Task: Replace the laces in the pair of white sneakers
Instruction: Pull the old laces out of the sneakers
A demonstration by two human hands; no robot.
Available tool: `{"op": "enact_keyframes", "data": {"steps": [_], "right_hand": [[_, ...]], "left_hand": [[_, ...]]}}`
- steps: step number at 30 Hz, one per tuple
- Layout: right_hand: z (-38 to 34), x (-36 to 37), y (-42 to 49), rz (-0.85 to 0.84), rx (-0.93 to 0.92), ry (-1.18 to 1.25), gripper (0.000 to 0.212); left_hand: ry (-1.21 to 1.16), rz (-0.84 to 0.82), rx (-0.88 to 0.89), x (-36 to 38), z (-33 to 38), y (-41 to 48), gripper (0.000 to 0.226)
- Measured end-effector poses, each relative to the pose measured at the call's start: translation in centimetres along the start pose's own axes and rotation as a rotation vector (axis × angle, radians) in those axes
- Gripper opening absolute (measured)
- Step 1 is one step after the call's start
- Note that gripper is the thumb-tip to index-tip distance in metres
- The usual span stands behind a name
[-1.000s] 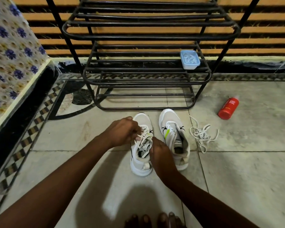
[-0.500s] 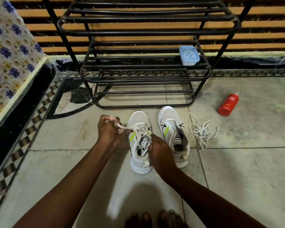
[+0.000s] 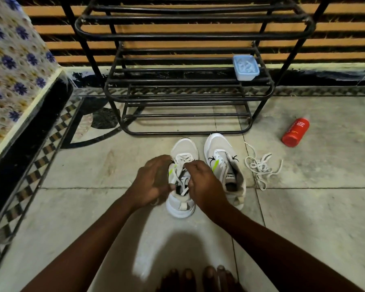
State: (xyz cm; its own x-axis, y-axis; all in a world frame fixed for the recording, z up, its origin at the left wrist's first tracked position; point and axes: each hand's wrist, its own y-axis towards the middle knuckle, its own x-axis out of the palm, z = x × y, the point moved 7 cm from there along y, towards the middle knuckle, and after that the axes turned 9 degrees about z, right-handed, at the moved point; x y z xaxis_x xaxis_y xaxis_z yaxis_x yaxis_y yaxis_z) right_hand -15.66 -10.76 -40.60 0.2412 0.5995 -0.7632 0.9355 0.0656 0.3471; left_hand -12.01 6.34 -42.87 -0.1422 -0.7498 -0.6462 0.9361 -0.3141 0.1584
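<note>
My left hand [image 3: 154, 182] grips the half-laced white mesh sneaker [image 3: 184, 147], my right hand [image 3: 205, 185] pinches its flat lace [image 3: 182, 158]; a tangled white lace [image 3: 259, 167] lies nearby.

White with green stripes, the left shoe [image 3: 183, 147] and right shoe [image 3: 216, 147] stand side by side on the floor, toes pointing away. The left shoe is loosely laced; the left hand [image 3: 153, 182] holds its side and the right hand [image 3: 203, 182] pinches its lace [image 3: 182, 158]. A tangled spare lace [image 3: 260, 168] lies just right of the right shoe.
</note>
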Motion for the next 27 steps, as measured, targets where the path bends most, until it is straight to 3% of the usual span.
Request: {"op": "enact_keyframes", "data": {"steps": [3,6,9,12,15,19,23,25,27], "right_hand": [[-0.6,1.0,1.6,-0.149,-0.066,-0.171,0.042],[-1.2,1.9,3.8,-0.295,-0.188,-0.415,0.034],[-1.8,2.3,4.4,-0.332,-0.277,-0.471,0.029],[-1.3,2.2,4.8,-0.329,-0.191,-0.436,0.031],[0.8,1.0,5.8,-0.236,-0.055,-0.305,0.025],[2.5,-1.1,5.4,0.048,0.177,0.024,0.011],[2.0,-0.6,5.8,0.007,0.288,0.439,0.025],[2.2,-0.6,6.7,-0.105,0.147,0.32,0.018],[1.4,0.0,6.8,-0.29,-0.132,0.001,0.007]], "left_hand": [[0.219,-0.061,0.062,2.1,1.0,0.4,0.07],[0.275,-0.029,0.155,2.9,1.8,0.2,0.053],[0.301,-0.015,0.164,3.0,1.8,-0.1,0.046],[0.379,-0.009,0.158,2.9,1.8,-0.1,0.046],[0.453,0.003,0.156,3.0,1.8,-0.2,0.047],[0.494,0.021,0.155,3.2,1.9,-0.2,0.047],[0.529,0.008,0.144,3.3,1.9,-0.2,0.043],[0.53,-0.002,0.144,3.4,1.9,-0.3,0.043],[0.537,-0.006,0.144,3.4,2.1,-0.2,0.042]]}}
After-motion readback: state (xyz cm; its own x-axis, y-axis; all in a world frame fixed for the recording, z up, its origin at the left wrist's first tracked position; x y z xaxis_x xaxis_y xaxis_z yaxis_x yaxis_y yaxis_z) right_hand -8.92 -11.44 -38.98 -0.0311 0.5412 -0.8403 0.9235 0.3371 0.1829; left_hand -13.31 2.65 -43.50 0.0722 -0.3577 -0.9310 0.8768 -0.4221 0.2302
